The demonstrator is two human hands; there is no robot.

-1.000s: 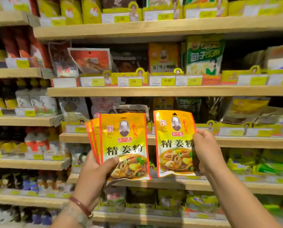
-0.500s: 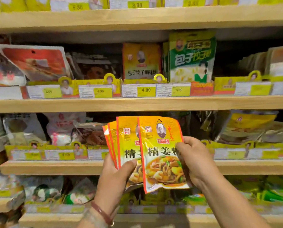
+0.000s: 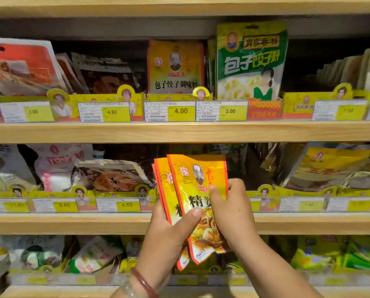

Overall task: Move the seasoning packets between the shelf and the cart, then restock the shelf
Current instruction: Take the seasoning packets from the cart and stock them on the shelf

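Observation:
A stack of yellow-and-orange seasoning packets [image 3: 186,190] is held upright in front of the middle shelf [image 3: 72,222]. My left hand [image 3: 167,235] grips the stack from below, thumb across the front packet. My right hand [image 3: 231,211] holds the front packet's right edge, fingers curled behind it and thumb on its face. Behind the packets is a dark gap in the shelf row. The cart is out of view.
Wooden shelves run across the view with yellow display trays and price tags [image 3: 181,110]. Above stand a similar yellow packet [image 3: 175,65] and a green dumpling-seasoning bag [image 3: 250,61]. Foil and plastic bags [image 3: 113,175] fill the middle shelf left and right; more packets lie below.
My right hand has brought its single packet left onto the front of the stack in my left hand. The view has moved closer to the shelf.

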